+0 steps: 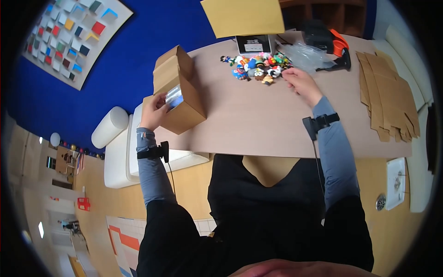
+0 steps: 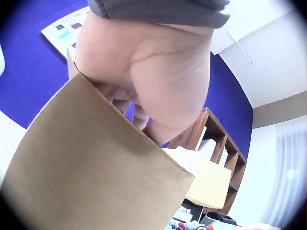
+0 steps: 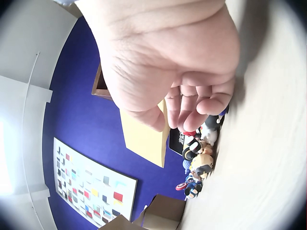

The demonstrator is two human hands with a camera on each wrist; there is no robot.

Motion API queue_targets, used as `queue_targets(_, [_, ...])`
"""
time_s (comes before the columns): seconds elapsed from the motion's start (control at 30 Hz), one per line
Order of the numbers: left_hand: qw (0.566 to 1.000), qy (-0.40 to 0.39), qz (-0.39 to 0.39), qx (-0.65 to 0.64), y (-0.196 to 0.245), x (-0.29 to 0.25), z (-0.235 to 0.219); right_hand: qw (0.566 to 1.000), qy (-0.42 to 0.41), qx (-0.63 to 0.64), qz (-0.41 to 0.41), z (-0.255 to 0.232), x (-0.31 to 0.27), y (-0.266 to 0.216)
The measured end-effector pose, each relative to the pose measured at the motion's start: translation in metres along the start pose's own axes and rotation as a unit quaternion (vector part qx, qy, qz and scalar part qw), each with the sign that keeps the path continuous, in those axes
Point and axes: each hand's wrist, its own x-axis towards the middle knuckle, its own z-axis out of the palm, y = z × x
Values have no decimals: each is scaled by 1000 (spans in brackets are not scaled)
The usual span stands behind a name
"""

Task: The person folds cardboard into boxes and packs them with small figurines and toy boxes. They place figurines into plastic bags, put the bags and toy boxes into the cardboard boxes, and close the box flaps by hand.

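Note:
On the left of the table stands an open cardboard box (image 1: 187, 108) with a shiny clear-and-blue packet (image 1: 174, 96) showing in its mouth. My left hand (image 1: 154, 112) reaches over the box's edge, its fingers beside the packet. In the left wrist view the box wall hides those fingertips, so I cannot tell whether they grip the packet. Several small cartoon figurines (image 1: 258, 67) lie in a pile toward the back of the table. My right hand (image 1: 302, 85) hovers at the pile's right front, fingers loosely bent, palm bare in the right wrist view (image 3: 168, 62).
Behind the figurines are a black-and-white device (image 1: 254, 45) and a yellow panel (image 1: 243, 18). A clear plastic bag (image 1: 307, 57) lies beside a black-and-orange tool (image 1: 339, 46), likely a tape dispenser. Flattened cardboard (image 1: 385, 94) lies along the table's right edge.

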Motion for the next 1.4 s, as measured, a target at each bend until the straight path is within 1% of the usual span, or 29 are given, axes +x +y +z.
queue_targets(0.03, [1000,5,-2,2,-1,-2,-2,1000,3,-8,2,0,0,-1])
queue_targets(0.1, [979,175,45,93,-2,-4,-3,1000,-2,-6,0,-1,1,-1])
queue_targets(0.13, [981,165,19,97,-4,-5,-7,1000,-3,-4,1,-1,0,-2])
queue_targets(0.17, [981,166,18,98,-6,-8,-7,1000,-5,-4,0,1,-2,-2])
queue_targets(0.23, [939,225,-82,246,-10,-16,-6,1000,17,11,-11,4,-4,-5])
queue_targets(0.27, [939,226,-82,246,-26,-14,-8,1000,16,11,-12,4,-5,-6])
queue_targets(0.3, [941,225,-114,228,-48,-11,-11,1000,15,4,-10,4,-5,-6])
queue_targets(0.33, [941,224,-145,209,-43,-11,-12,1000,13,-3,-7,4,-5,-7])
queue_targets(0.37, [941,225,-145,208,-38,-14,-11,1000,13,-3,-9,4,-6,-7])
queue_targets(0.4, [964,168,-196,59,-33,-19,-9,1000,12,-4,-9,4,-7,-7])
queue_targets(0.43, [960,106,-240,-93,-23,-23,-8,1000,11,-4,-10,4,-8,-8])
queue_targets(0.5, [963,112,-218,-112,-32,-26,-8,1000,5,-10,3,1,-2,-1])
queue_targets(0.67, [973,83,-156,-150,1,-43,6,1000,-1,-17,15,3,-2,-1])
queue_targets(0.7, [973,83,-156,-151,6,-46,9,1000,-2,-16,13,4,-2,-1])
queue_targets(0.77, [974,40,-155,-159,32,-53,14,1000,-2,-16,13,3,-3,0])
queue_targets(0.83, [977,23,-147,-153,52,-58,20,1000,-11,-17,5,3,-4,-1])
queue_targets(0.9, [956,58,-107,-268,61,-58,26,1000,-13,-14,7,4,-5,-2])
queue_targets(0.93, [948,84,-100,-292,67,-57,27,1000,-15,-9,7,4,-5,-2])
queue_targets(0.97, [947,84,-101,-293,59,-51,27,1000,-15,-11,8,5,-5,-2])
queue_targets(1.03, [896,112,-51,-426,30,-31,30,1000,-18,-7,14,5,-6,-2])
queue_targets(1.07, [889,105,-46,-444,23,-24,32,1000,-17,-7,14,5,-5,-3])
queue_targets(1.1, [889,104,-46,-444,17,-17,39,1000,-19,-9,17,5,-5,-3])
queue_targets(1.17, [946,121,-65,-295,23,-5,54,1000,-18,-11,21,5,-7,-6])
queue_targets(1.2, [944,99,-100,-297,26,1,61,1000,-16,-9,10,6,-8,-7])
queue_targets(1.23, [944,97,-101,-298,24,8,67,1000,-15,-8,-1,7,-10,-8])
queue_targets(1.3, [898,76,-126,-416,15,25,80,1000,-15,-5,-2,7,-10,-5])
queue_targets(1.33, [899,21,-106,-424,19,29,76,1000,-16,-3,-7,7,-9,-5])
queue_targets(1.37, [898,21,-108,-426,24,30,77,1000,-17,-5,-5,7,-8,-5])
queue_targets(1.4, [906,39,-85,-412,29,31,81,1000,-25,-7,-3,8,-7,-5])
